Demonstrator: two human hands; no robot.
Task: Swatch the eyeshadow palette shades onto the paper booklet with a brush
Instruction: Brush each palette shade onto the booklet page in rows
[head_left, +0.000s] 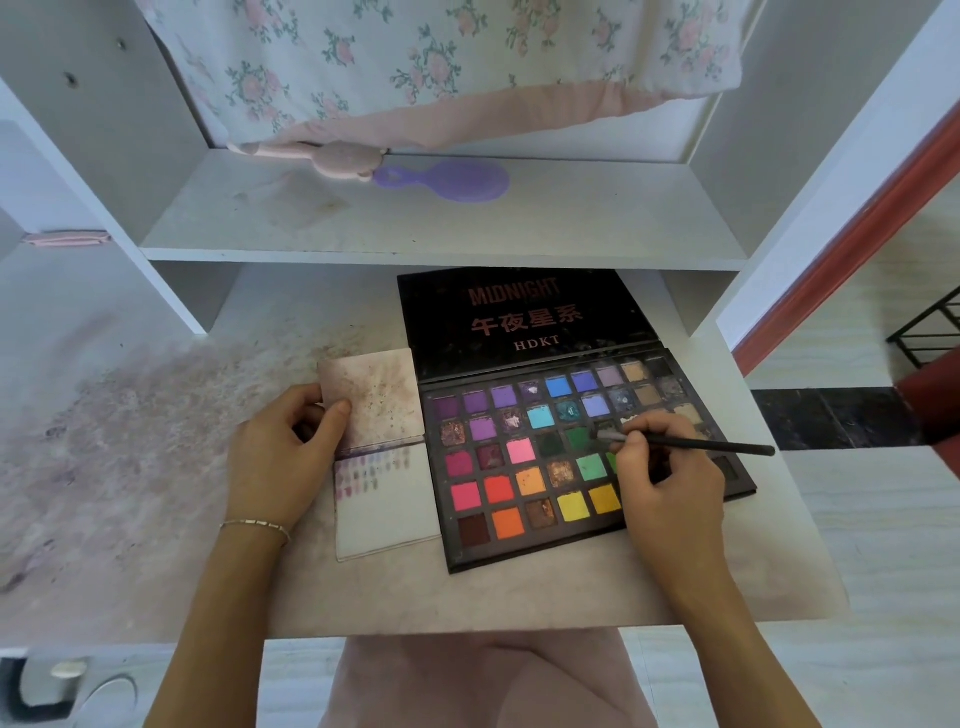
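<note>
Two hands: both are working over the stained white surface (519, 597).
Right hand (670, 483): fingers are curling round a thin black brush (691, 442), its tip touching a dark green pan.
Palette: the open black many-coloured eyeshadow palette (530, 467) is lying just beside the booklet.
Left hand (283, 457): thumb and fingers are pinching the upper page of the smudged white paper booklet (384, 499).
Shelf: a purple plastic hairbrush (447, 179) is lying above.
</note>
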